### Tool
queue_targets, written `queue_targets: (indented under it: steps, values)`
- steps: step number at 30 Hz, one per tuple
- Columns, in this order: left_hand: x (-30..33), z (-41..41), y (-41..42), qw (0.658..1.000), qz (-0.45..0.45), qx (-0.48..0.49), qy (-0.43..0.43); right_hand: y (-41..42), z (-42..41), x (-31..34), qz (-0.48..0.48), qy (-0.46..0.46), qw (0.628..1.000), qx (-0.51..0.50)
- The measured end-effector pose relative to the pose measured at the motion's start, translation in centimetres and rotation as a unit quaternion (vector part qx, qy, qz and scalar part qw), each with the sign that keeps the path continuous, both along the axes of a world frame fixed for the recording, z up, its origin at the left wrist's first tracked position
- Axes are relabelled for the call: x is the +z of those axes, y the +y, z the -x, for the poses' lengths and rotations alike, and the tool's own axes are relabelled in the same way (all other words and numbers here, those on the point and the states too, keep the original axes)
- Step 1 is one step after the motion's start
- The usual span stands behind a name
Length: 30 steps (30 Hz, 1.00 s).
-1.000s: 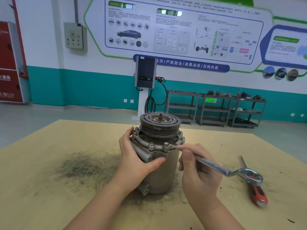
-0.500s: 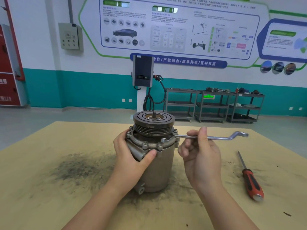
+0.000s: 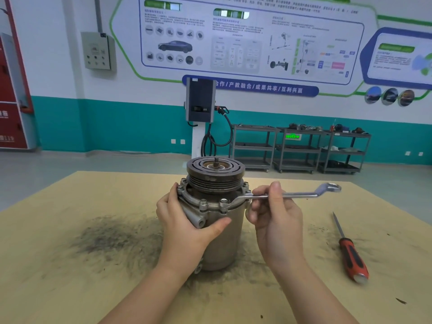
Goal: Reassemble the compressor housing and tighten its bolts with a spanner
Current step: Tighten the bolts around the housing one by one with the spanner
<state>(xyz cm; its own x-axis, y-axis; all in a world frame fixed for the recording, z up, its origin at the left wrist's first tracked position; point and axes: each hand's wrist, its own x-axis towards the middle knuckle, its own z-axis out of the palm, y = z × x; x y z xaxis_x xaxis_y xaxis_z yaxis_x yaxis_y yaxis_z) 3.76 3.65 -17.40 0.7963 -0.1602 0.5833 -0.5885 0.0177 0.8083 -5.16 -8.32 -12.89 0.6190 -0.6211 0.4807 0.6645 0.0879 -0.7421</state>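
The compressor point(image 3: 216, 211) stands upright near the middle of the tan worktable point(image 3: 58, 242), pulley end up, in a patch of dark grit, and its flanged housing cover point(image 3: 210, 202) already sits down on the body with bolt heads showing around the rim. I judge I am in the tightening step, working on the bolt point(image 3: 248, 192) at the right side of the flange. To do this well I want the ring end of the spanner point(image 3: 292, 195) seated fully and flat over the bolt head, the shank kept level so it does not ride up and round the corners, and the pull made in a smooth arc while the body is kept from turning; going round the bolts in turn should draw the cover down evenly. My left hand point(image 3: 187, 228) wraps the left side of the housing, fingers curled behind the flange and the thumb point(image 3: 218, 224) laid across the front below the port stub, bracing it. My right hand point(image 3: 275, 218) comes in from the right with the wrist low, pinching the spanner shank close to the bolt between thumb and curled fingers; the free end points away to the right, above the table. A red-handled screwdriver point(image 3: 350, 253) lies well apart on the right.
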Motion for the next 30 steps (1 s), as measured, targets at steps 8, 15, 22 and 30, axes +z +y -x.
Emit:
queue_targets:
  steps: [8,15,22,30]
  values:
    - [0.7,0.8,-0.1,0.998,0.054,0.009,0.026,1.2,0.8,-0.3,0.129,-0.078,0.976,-0.156]
    - [1.1,0.4,0.4,0.996,0.078,-0.004,0.032,-2.9,0.7,1.5,-0.094,-0.033,0.988,-0.122]
    - [0.2,0.3,-0.2,0.999,0.039,0.012,0.023,-3.5,0.0,1.3,-0.077,0.018,0.994,-0.071]
    - [-0.2,-1.3,0.3,0.993,0.066,-0.074,0.060,-4.9,0.4,1.4,-0.105,0.050,0.993,0.036]
